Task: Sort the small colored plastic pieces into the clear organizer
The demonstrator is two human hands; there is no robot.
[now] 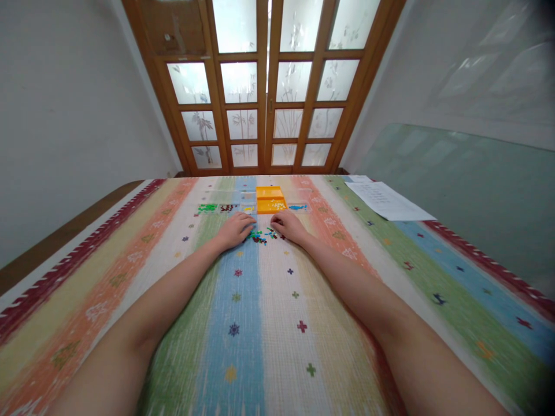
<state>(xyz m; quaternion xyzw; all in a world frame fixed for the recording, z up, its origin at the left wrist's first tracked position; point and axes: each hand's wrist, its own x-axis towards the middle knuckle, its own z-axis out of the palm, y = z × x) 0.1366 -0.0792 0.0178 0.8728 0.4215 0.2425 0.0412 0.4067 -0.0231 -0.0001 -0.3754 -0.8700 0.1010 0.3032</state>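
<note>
Both my arms reach far forward across a striped, many-coloured tablecloth (269,323). My left hand (236,228) and my right hand (288,224) lie knuckles up on either side of a small heap of tiny mixed-colour pieces (261,236), with the fingers curled down onto the cloth at the heap's edges. Whether either hand pinches a piece is too small to see. Just beyond the hands stands an orange tray (269,198) with pale pieces in its near half. Beside it lie sorted groups: green pieces (207,207), dark red pieces (226,207), yellow pieces (248,208) and blue pieces (298,207).
A white printed sheet of paper (387,200) lies at the far right of the table. Wooden doors with frosted glass panes (264,86) stand behind the table. A pale green glass panel (468,185) leans along the right wall. The table's bare wooden edge (65,234) shows at the left.
</note>
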